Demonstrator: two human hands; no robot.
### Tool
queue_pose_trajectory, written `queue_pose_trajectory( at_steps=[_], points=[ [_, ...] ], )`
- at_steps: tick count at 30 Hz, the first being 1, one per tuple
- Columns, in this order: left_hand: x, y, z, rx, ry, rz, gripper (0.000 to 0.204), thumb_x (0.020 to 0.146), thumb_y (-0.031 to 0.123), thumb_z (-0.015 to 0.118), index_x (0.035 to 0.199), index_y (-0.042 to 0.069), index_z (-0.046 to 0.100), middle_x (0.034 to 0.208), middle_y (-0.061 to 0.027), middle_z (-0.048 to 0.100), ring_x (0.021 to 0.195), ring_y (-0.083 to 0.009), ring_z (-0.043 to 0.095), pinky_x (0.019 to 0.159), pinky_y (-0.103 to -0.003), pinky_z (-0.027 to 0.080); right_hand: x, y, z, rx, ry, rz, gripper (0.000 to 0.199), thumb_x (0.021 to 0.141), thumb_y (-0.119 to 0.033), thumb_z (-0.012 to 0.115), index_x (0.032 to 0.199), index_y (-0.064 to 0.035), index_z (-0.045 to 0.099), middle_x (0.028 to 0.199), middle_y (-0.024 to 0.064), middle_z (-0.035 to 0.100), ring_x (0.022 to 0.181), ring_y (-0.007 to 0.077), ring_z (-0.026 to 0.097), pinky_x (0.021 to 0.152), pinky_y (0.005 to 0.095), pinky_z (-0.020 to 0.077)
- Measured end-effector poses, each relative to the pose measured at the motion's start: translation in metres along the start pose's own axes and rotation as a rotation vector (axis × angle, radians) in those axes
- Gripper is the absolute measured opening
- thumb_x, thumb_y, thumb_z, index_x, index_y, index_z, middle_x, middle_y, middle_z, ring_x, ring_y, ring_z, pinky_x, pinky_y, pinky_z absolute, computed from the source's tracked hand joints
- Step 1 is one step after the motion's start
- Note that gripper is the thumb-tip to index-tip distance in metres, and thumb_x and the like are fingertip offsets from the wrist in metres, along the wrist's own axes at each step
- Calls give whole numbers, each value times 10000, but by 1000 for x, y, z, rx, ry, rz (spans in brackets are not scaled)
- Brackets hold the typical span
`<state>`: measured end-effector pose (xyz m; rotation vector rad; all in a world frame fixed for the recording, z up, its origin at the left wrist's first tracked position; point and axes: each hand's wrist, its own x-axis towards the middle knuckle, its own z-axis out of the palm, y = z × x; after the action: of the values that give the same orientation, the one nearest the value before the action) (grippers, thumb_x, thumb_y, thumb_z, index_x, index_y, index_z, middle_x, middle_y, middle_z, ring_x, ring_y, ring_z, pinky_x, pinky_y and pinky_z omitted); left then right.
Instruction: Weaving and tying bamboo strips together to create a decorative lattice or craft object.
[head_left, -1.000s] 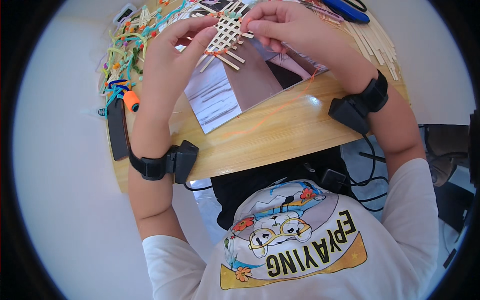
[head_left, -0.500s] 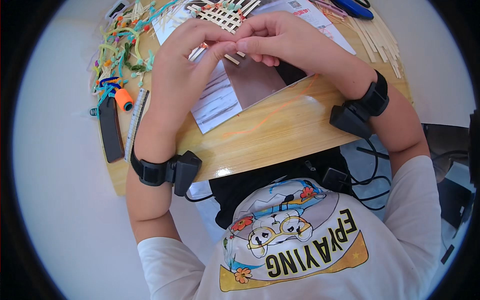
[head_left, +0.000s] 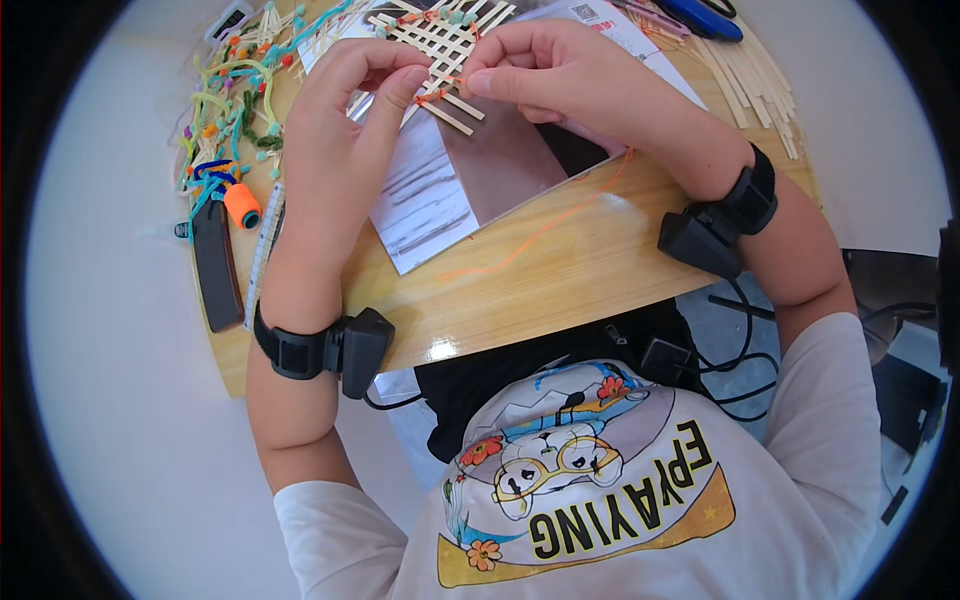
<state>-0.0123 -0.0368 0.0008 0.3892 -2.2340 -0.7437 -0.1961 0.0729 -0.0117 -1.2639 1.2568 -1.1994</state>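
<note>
A woven lattice of pale bamboo strips (head_left: 440, 50) lies at the top of the head view, with orange thread and small beads along its rim. My right hand (head_left: 560, 75) is closed at the lattice's right edge, thumb and forefinger pinching orange thread. At the left edge, my left hand (head_left: 350, 120) has its thumb and forefinger brought together; what they hold, if anything, is hidden. A loose length of orange thread (head_left: 545, 235) trails over the wooden table (head_left: 590, 270) from beneath my right hand.
Under the lattice lies a printed sheet or booklet (head_left: 430, 200). At left are an orange thread spool (head_left: 242, 206), a dark phone-like slab (head_left: 217, 265), a ruler (head_left: 263, 250) and a tangle of beaded cords (head_left: 240, 100). Loose bamboo strips (head_left: 750, 80) and a blue-handled tool (head_left: 705, 18) sit far right.
My hands, fingertips together before, have moved apart. The left hand has shifted left, uncovering more of the lattice. The right hand has moved slightly.
</note>
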Motion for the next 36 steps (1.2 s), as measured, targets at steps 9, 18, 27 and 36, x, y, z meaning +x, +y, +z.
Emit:
queue_pose_trajectory(
  at_steps=[9, 18, 27, 36],
  points=[
    [0, 9, -1, 29, -96, 73, 174, 825, 105, 726, 973, 20, 692, 931, -72, 653, 832, -169, 619, 776, -275, 492, -2, -3, -2, 51, -7, 7, 174, 902, -202, 643, 986, -53, 677, 777, -52, 578, 623, 7, 406, 527, 173, 310],
    [0, 6, 2, -45, -133, 0, 200, 822, 100, 736, 991, 6, 689, 955, -68, 658, 852, -144, 624, 774, -268, 492, -2, 1, -5, 119, -44, -15, 187, 913, -202, 642, 1003, -40, 671, 779, -39, 581, 610, 20, 425, 528, 167, 316],
    [-9, 26, 16, -606, -102, -431, 394, 820, 149, 759, 1169, 19, 632, 1057, -54, 664, 866, -100, 617, 748, -222, 483, -2, -12, -7, 663, -122, 41, 128, 983, -124, 552, 997, -12, 613, 782, 30, 579, 644, 68, 494, 572, 200, 428],
    [-17, 21, 25, -403, -22, -279, 235, 831, 146, 744, 1027, 29, 689, 937, -10, 651, 758, -75, 577, 688, -225, 471, -7, -9, 12, 475, -29, -96, 244, 919, -235, 663, 1046, -28, 691, 858, -10, 650, 614, 18, 419, 533, 165, 331]
  ],
)
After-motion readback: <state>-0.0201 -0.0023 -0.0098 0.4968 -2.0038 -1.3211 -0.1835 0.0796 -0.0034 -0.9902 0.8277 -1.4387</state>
